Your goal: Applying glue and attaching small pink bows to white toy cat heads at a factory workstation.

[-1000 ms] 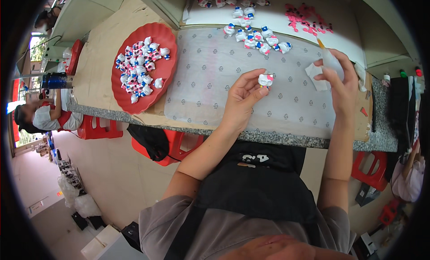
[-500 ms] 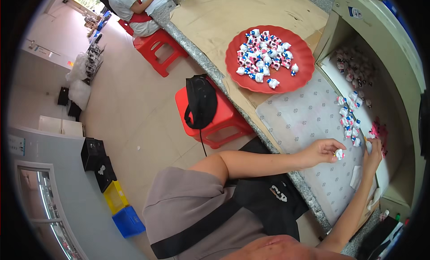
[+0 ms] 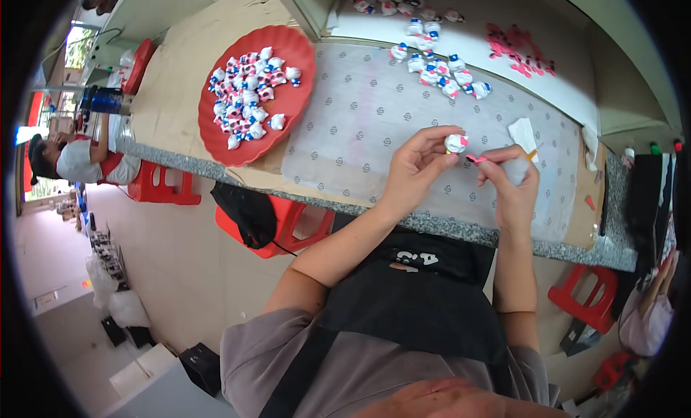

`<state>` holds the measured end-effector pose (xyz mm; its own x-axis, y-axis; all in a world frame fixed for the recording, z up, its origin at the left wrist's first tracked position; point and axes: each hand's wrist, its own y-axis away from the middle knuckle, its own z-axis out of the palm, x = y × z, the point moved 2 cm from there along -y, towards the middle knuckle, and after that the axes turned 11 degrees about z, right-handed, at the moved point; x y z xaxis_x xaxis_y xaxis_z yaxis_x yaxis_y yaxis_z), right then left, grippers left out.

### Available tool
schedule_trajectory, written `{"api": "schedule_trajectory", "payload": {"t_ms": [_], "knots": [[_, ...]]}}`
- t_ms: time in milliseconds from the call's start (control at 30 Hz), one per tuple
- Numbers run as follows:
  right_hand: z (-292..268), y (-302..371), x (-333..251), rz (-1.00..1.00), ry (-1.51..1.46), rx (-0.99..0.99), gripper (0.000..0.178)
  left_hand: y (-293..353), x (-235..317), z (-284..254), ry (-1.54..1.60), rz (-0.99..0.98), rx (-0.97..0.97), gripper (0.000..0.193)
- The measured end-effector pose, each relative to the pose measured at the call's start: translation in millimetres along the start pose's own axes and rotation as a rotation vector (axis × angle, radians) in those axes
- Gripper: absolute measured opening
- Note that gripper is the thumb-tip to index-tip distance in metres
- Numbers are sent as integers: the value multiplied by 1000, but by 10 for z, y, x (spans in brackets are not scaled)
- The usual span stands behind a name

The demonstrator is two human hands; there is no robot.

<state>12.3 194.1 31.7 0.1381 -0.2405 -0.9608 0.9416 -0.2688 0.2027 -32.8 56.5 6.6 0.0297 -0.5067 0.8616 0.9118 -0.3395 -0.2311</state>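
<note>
My left hand (image 3: 416, 170) is closed on a small white figurine (image 3: 455, 142) with a pink patch, pinched between thumb and fingers above the patterned sheet. Close beside it on the right, my right hand (image 3: 512, 195) pinches a small pink piece (image 3: 475, 159) with a dark end. A whitish, bottle-like object (image 3: 515, 171) with a yellow tip is also tucked in that hand, partly hidden by the fingers. The pink piece is near the figurine; a narrow gap seems to separate them. Beyond my hands lies a cluster of white, blue and pink figurines (image 3: 444, 74).
A red scalloped plate (image 3: 301, 55) full of figurines stands at the left. Pink pieces (image 3: 515, 50) lie in the white-floored booth at the back. A white tissue (image 3: 523, 136) rests on the sheet (image 3: 345, 108). Red stools (image 3: 291, 238) stand by the table; a person (image 3: 79, 159) sits far left.
The view has turned to the right. My right hand has come from beside the pink pieces to the figurine, now with a pink piece in its fingertips. My left hand still holds the figurine.
</note>
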Motion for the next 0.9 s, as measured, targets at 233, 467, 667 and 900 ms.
{"api": "schedule_trajectory", "payload": {"t_ms": [233, 467, 667, 900], "knots": [[101, 1, 181, 42, -185, -53, 7, 54, -24, 30, -97, 24, -30, 32], [117, -16, 207, 13, -207, -45, 9, 59, -19, 26, -95, 42, -40, 30], [108, -14, 205, 9, -162, -30, 14, 60, -8, -33, 16, -14, -21, 26], [99, 24, 165, -97, 119, -108, 30, 97, 19, -35, 23, -18, -82, 24]]}}
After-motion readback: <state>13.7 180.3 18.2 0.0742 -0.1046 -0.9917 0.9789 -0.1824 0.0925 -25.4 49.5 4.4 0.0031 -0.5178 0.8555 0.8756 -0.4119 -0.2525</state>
